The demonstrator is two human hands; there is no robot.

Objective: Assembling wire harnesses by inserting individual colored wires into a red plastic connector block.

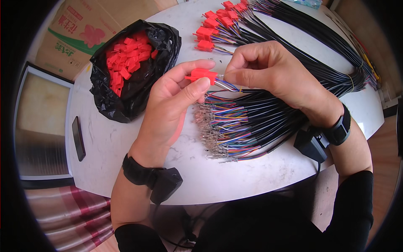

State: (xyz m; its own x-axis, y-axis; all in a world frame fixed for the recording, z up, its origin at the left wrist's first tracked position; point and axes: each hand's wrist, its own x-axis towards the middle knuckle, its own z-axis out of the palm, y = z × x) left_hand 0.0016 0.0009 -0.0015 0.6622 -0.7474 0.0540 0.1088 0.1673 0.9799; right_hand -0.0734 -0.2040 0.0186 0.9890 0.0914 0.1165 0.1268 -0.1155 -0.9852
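My left hand (170, 94) pinches a red plastic connector housing (201, 76) between thumb and fingers. Thin coloured wires run into its right end from a black cable. Close to that end, my right hand (268, 69) has thumb and forefinger pinched on a thin wire with a metal terminal (221, 75). Below both hands lies a thick bundle of black cables (268, 122), its stripped coloured wires (231, 113) fanned out to the left and tipped with metal terminals (208, 130). Farther back, other cables end in red connector housings (210, 31).
A black plastic bag (168, 50) holding loose red housings (128, 56) stands at the left on the white table (184, 176). A phone (78, 138) lies near the left edge. Behind the bag is a cardboard box (71, 33). More black cables (315, 29) curve along the back right.
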